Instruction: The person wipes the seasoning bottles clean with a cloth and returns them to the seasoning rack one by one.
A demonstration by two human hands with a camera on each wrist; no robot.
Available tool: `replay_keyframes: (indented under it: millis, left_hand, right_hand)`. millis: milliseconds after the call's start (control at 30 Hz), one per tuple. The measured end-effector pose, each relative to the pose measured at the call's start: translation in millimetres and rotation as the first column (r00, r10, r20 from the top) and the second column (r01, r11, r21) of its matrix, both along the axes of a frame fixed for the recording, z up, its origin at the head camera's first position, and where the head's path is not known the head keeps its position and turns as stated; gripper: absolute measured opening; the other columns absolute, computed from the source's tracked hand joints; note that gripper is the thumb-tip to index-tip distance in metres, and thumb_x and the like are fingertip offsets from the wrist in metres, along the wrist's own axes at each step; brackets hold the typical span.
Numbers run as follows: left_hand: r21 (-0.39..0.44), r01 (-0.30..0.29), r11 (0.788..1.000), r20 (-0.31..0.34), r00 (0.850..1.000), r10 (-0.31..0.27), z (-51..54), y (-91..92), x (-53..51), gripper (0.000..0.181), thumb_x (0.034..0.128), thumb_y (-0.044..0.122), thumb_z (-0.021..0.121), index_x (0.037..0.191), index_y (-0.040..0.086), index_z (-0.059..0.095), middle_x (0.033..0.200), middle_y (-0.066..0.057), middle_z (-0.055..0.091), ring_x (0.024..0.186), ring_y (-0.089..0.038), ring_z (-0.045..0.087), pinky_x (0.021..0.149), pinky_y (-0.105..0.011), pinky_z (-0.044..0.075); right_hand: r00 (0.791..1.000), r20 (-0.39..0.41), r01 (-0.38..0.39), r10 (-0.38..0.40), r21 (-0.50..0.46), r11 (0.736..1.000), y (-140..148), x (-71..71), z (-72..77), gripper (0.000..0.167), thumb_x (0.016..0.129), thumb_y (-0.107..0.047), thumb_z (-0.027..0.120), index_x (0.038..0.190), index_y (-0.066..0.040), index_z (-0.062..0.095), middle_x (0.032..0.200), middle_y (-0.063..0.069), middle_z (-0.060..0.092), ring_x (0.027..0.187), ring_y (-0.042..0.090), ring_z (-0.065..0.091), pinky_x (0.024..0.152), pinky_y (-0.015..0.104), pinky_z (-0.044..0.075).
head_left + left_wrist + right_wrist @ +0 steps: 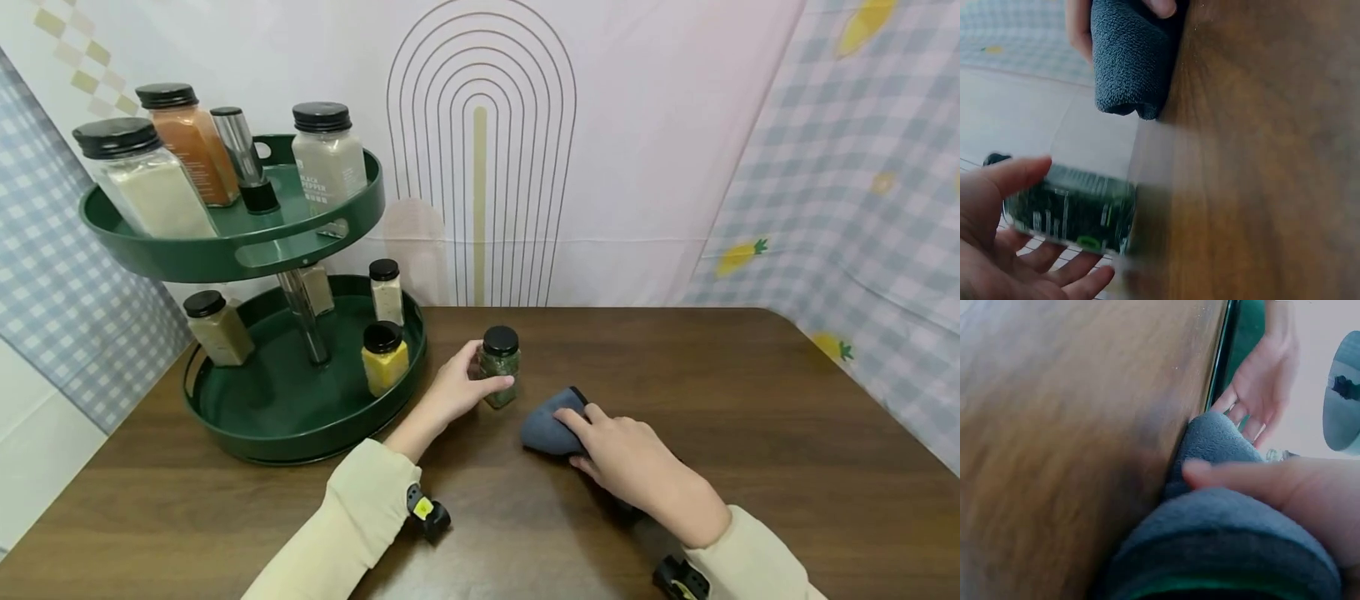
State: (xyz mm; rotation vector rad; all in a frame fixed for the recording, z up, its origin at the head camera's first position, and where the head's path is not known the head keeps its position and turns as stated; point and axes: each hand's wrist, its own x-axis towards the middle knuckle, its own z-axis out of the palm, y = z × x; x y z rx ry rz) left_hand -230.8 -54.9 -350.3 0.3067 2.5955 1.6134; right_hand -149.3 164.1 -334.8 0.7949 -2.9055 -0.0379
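A small glass spice jar (499, 367) with a black lid and dark green flakes stands on the wooden table. My left hand (455, 385) is around its left side, thumb across the front and fingers behind. In the left wrist view the fingers (1088, 284) are spread and fairly straight beside the jar (1072, 209); firm contact is not visible. To the right, my right hand (618, 450) grips a folded blue-grey cloth (551, 427) on the tabletop. The right wrist view shows the thumb pressed over the cloth (1216, 440).
A green two-tier round tray stand (300, 433) stands at left. Its lower tier bears several small jars, among them a yellow spice jar (384, 360). Larger jars, such as a black pepper jar (330, 162), and a silver-and-black cylinder (243, 158) stand on top. Fabric hangs behind the table.
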Motion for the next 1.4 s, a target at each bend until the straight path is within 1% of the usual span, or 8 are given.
replay_keyframes:
  millis: [267,467,600,733,900,1033,1200,1400]
  left_hand:
    - [-0.122,0.202,0.972,0.0,0.979,-0.203,3.1,5.2,10.3,0.051,0.0745,0.031,0.076,0.12,0.018,0.057,0.106,-0.002,0.062,0.091,-0.015,0.059,0.073,-0.029,0.049]
    - [-0.339,0.295,0.893,-0.044,0.944,-0.328,13.6,12.6,24.6,0.063,0.0748,0.038,0.073,0.128,0.01,0.053,0.112,-0.006,0.06,0.094,-0.017,0.06,0.08,-0.031,0.049]
    - [-0.478,0.269,0.836,-0.078,0.935,-0.345,20.5,14.8,31.9,0.055,0.074,0.041,0.072,0.121,0.016,0.056,0.1,-0.001,0.061,0.087,-0.014,0.057,0.072,-0.03,0.046]
    - [-0.569,0.227,0.791,-0.129,0.925,-0.358,25.8,17.5,38.6,0.049,0.0725,0.043,0.071,0.115,0.022,0.059,0.092,0.003,0.059,0.08,-0.013,0.056,0.066,-0.029,0.044]
    - [-0.608,0.216,0.764,-0.138,0.919,-0.37,30.0,23.5,46.8,0.047,0.0736,0.043,0.072,0.111,0.017,0.06,0.088,0.004,0.064,0.072,-0.011,0.058,0.063,-0.028,0.047]
    - [-0.642,0.203,0.74,-0.159,0.908,-0.387,31.6,28.1,51.7,0.042,0.0746,0.04,0.071,0.106,0.015,0.059,0.079,0.005,0.062,0.064,-0.01,0.054,0.056,-0.025,0.044]
    - [-0.707,0.165,0.688,-0.233,0.864,-0.446,31.5,31.6,56.0,0.036,0.0734,0.04,0.07,0.099,0.017,0.059,0.079,0.006,0.06,0.063,-0.012,0.054,0.054,-0.026,0.042]
    - [-0.788,0.125,0.603,-0.26,0.82,-0.509,34.1,33.8,63.9,0.052,0.0743,0.046,0.069,0.119,0.022,0.058,0.094,0.002,0.063,0.073,-0.021,0.06,0.059,-0.031,0.048]
  right_hand:
    - [0.999,-0.009,-0.051,0.051,-0.096,0.994,18.5,-9.0,18.6,0.046,0.081,-0.01,0.069,0.123,-0.017,0.055,0.099,0.009,0.065,0.053,0.014,0.053,0.045,0.027,0.039]
    - [0.969,-0.244,-0.03,-0.027,-0.229,0.973,28.0,1.3,45.8,0.061,0.079,-0.006,0.067,0.133,-0.026,0.047,0.094,0.01,0.062,0.05,0.014,0.047,0.045,0.029,0.038]
    - [0.925,-0.381,-0.124,-0.008,-0.32,0.939,23.4,7.3,52.6,0.065,0.079,0.0,0.063,0.134,-0.03,0.048,0.107,0.009,0.059,0.049,0.011,0.043,0.046,0.026,0.036]
    - [0.902,-0.43,-0.205,0.035,-0.354,0.913,13.8,10.9,51.9,0.068,0.077,0.004,0.064,0.133,-0.031,0.05,0.119,0.009,0.056,0.051,0.011,0.046,0.047,0.023,0.038]
    - [0.914,-0.385,-0.261,0.128,-0.317,0.912,4.2,12.3,44.8,0.068,0.073,0.01,0.064,0.128,-0.029,0.056,0.122,0.011,0.055,0.053,0.009,0.041,0.047,0.018,0.034]
    - [0.928,-0.359,-0.22,0.095,-0.326,0.92,3.4,13.2,43.4,0.064,0.073,0.012,0.063,0.121,-0.03,0.06,0.118,0.009,0.057,0.054,0.011,0.045,0.047,0.019,0.033]
    - [0.942,-0.334,-0.147,0.032,-0.326,0.934,6.1,12.9,45.8,0.058,0.074,0.012,0.057,0.115,-0.028,0.064,0.115,0.008,0.058,0.054,0.012,0.046,0.044,0.02,0.031]
    - [0.956,-0.292,-0.082,-0.013,-0.31,0.947,11.3,7.3,43.7,0.047,0.077,0.009,0.054,0.109,-0.024,0.065,0.11,0.01,0.057,0.057,0.016,0.05,0.044,0.022,0.032]
